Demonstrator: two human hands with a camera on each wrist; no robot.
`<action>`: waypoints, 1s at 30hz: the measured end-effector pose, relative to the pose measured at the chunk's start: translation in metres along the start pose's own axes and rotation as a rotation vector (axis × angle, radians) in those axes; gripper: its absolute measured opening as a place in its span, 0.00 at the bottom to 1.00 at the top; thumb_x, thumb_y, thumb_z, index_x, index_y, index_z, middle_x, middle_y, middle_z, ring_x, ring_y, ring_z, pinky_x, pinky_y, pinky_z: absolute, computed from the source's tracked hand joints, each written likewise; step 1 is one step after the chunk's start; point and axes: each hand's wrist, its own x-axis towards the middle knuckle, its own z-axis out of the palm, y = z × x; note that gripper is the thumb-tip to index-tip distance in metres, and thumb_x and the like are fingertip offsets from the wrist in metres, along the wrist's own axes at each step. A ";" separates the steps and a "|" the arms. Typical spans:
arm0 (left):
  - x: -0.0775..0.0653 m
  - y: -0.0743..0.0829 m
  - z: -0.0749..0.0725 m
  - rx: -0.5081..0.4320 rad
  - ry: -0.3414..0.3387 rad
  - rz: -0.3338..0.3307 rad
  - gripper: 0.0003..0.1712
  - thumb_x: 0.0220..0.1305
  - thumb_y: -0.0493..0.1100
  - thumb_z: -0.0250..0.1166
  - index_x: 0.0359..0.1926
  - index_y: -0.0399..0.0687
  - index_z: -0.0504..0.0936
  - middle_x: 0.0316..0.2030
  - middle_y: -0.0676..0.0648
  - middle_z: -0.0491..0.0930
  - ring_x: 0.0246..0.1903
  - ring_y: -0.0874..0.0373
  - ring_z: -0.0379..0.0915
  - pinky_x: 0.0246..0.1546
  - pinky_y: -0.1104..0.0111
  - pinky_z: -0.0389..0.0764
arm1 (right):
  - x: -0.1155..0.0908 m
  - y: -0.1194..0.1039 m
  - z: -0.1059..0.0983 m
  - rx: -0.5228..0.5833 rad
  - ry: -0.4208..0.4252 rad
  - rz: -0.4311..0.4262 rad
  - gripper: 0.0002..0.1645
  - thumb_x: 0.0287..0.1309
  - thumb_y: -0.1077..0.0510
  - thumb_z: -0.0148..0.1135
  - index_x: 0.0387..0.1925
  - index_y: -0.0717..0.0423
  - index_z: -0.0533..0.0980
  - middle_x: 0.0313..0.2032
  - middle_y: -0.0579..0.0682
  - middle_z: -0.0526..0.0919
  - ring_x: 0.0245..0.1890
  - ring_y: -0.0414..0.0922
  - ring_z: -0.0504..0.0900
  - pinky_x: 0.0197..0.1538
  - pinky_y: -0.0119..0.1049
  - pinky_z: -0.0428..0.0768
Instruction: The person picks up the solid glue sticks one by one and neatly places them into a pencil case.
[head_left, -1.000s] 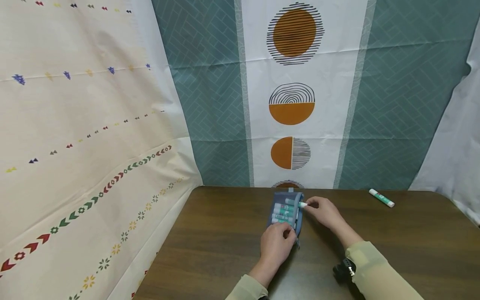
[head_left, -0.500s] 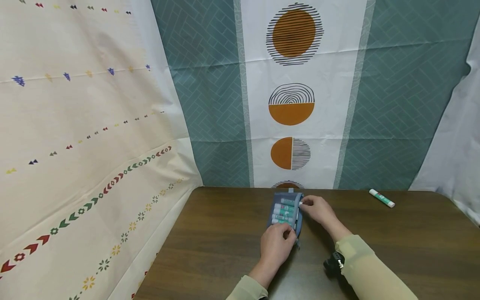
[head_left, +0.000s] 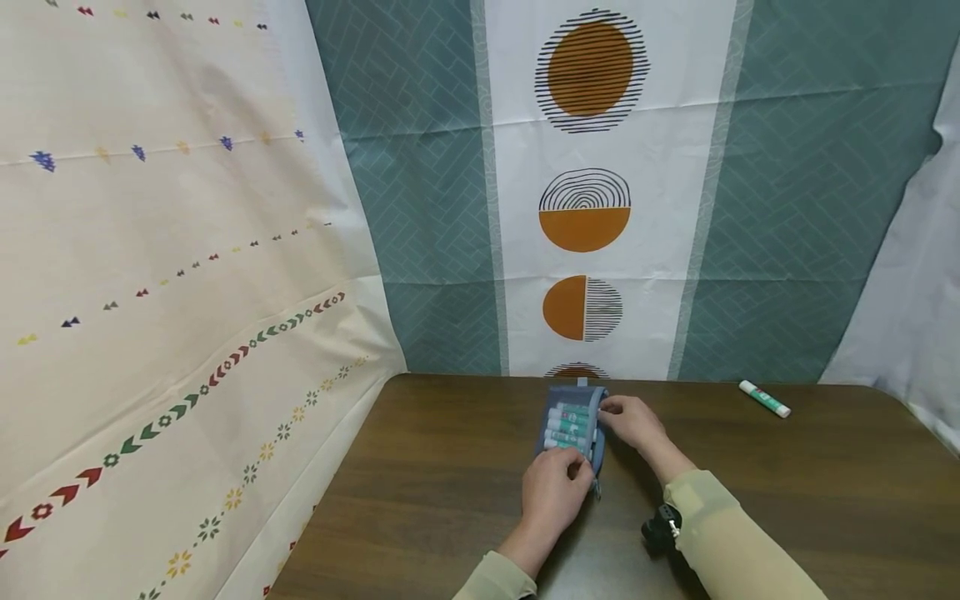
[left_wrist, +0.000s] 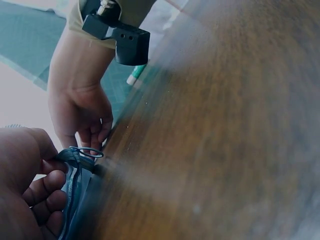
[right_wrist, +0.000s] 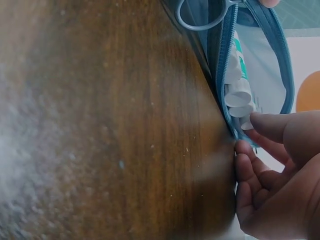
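Note:
A blue-grey zip pouch (head_left: 552, 408) with a see-through front lies on the table, its zipped mouth facing right. Several white-and-green glue sticks (head_left: 567, 427) show through it, stacked side by side. My left hand (head_left: 553, 487) pinches the pouch's near edge, beside the zip pull ring (right_wrist: 202, 25). At the far end of the mouth is my right hand (head_left: 635, 423). In the right wrist view, its thumb and forefinger pinch the white end of a glue stick (right_wrist: 246, 123) inside the opening, while the other fingers curl below. More white ends (right_wrist: 239, 97) sit beside it.
A loose glue stick (head_left: 765, 399) lies near the back right edge of the brown wooden table (head_left: 435, 492). Patterned curtains (head_left: 420, 208) hang behind and to the left. A black wrist camera (head_left: 662, 529) sits at the right sleeve.
My right hand has moved left to the pouch's mouth, and the glue stick it held partly outside has slid in among the others. The left hand keeps its place.

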 end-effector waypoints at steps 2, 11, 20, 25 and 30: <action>0.000 0.000 0.000 -0.005 -0.009 -0.009 0.11 0.69 0.46 0.72 0.27 0.61 0.87 0.26 0.64 0.74 0.28 0.67 0.70 0.31 0.68 0.73 | 0.000 0.000 0.001 -0.003 -0.008 0.002 0.23 0.76 0.49 0.67 0.58 0.64 0.86 0.55 0.66 0.87 0.58 0.65 0.84 0.60 0.62 0.80; 0.000 0.000 0.000 -0.006 -0.012 -0.009 0.11 0.69 0.46 0.71 0.27 0.61 0.87 0.26 0.64 0.74 0.28 0.67 0.70 0.31 0.68 0.73 | -0.001 -0.002 0.003 -0.036 -0.016 0.020 0.22 0.79 0.51 0.63 0.61 0.63 0.85 0.63 0.68 0.84 0.67 0.70 0.78 0.66 0.74 0.70; 0.000 -0.002 0.000 -0.014 -0.027 -0.019 0.11 0.69 0.46 0.71 0.26 0.62 0.86 0.26 0.65 0.74 0.28 0.68 0.69 0.31 0.69 0.72 | 0.006 0.008 0.011 -0.041 -0.016 0.031 0.25 0.79 0.48 0.63 0.64 0.61 0.84 0.65 0.68 0.82 0.68 0.69 0.77 0.67 0.76 0.67; 0.002 -0.001 0.000 -0.013 -0.028 -0.028 0.12 0.69 0.47 0.72 0.27 0.62 0.86 0.26 0.65 0.75 0.28 0.68 0.70 0.32 0.68 0.73 | 0.008 0.007 0.010 -0.034 -0.003 0.010 0.26 0.79 0.47 0.63 0.64 0.62 0.84 0.63 0.68 0.84 0.66 0.70 0.78 0.66 0.76 0.67; 0.002 0.000 -0.001 -0.002 -0.028 -0.026 0.11 0.69 0.47 0.72 0.27 0.62 0.86 0.27 0.65 0.76 0.29 0.67 0.71 0.32 0.67 0.74 | -0.003 -0.007 0.002 -0.029 -0.015 0.004 0.24 0.79 0.54 0.62 0.64 0.68 0.82 0.61 0.70 0.84 0.63 0.69 0.81 0.65 0.68 0.75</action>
